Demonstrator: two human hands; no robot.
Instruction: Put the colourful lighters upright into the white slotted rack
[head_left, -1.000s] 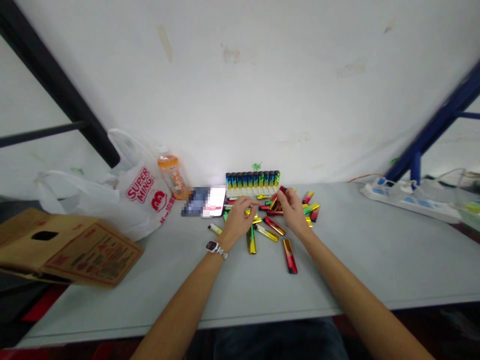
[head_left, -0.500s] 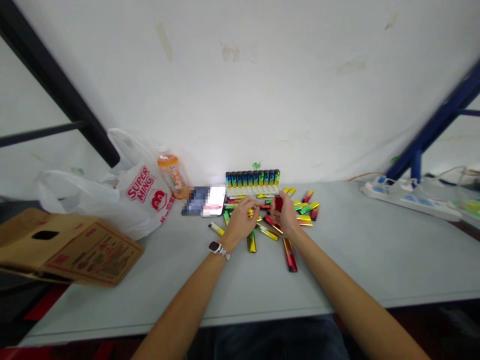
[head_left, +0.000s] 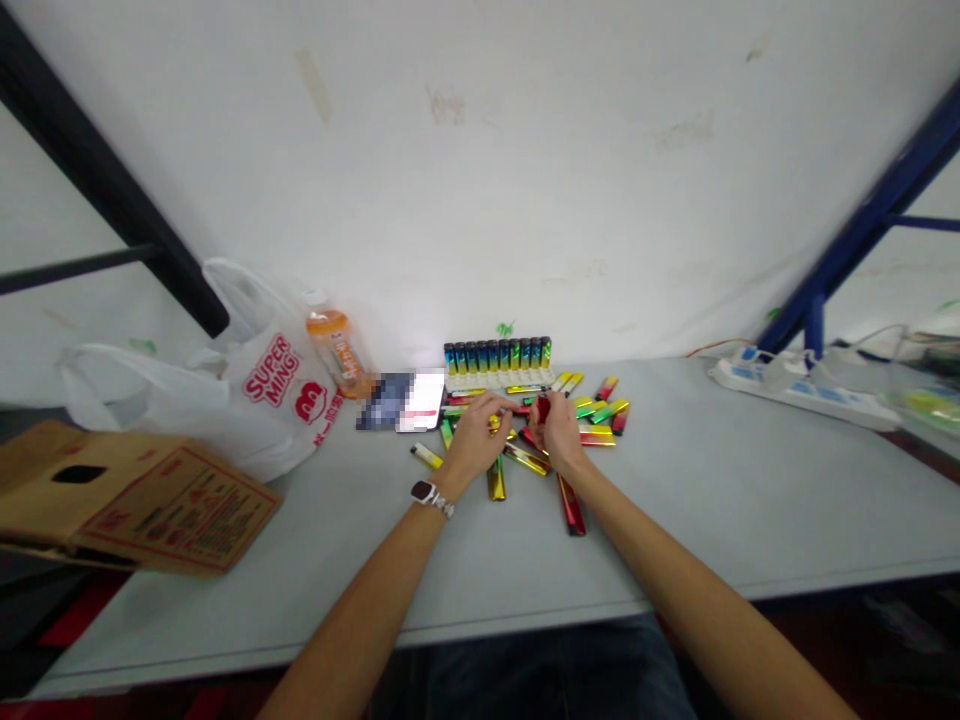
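Observation:
Many shiny lighter-like pieces in red, yellow and green lie scattered on the grey table (head_left: pixel 712 480). My right hand (head_left: pixel 561 432) is closed on a red piece (head_left: pixel 543 406). Close to its left, my left hand (head_left: pixel 478 432) is curled over the pile, with a yellow piece (head_left: pixel 494 424) at its fingers; whether it grips this is unclear. Behind the hands a white rack (head_left: pixel 495 381) bears a row of upright blue-green pieces with black tops (head_left: pixel 491 356). A red piece (head_left: pixel 571 507) lies in front of my right hand.
On the left are a cardboard box (head_left: pixel 180 505), a white plastic bag (head_left: pixel 247 400), an orange drink bottle (head_left: pixel 335 350) and a phone (head_left: pixel 420 402). A white power strip (head_left: pixel 802 392) with cables lies at the right, beside a blue metal frame (head_left: pixel 862 230).
The whole view has shifted slightly. My right hand has turned inward and moved nearer my left hand, still with the red piece. My left hand stays over the pile.

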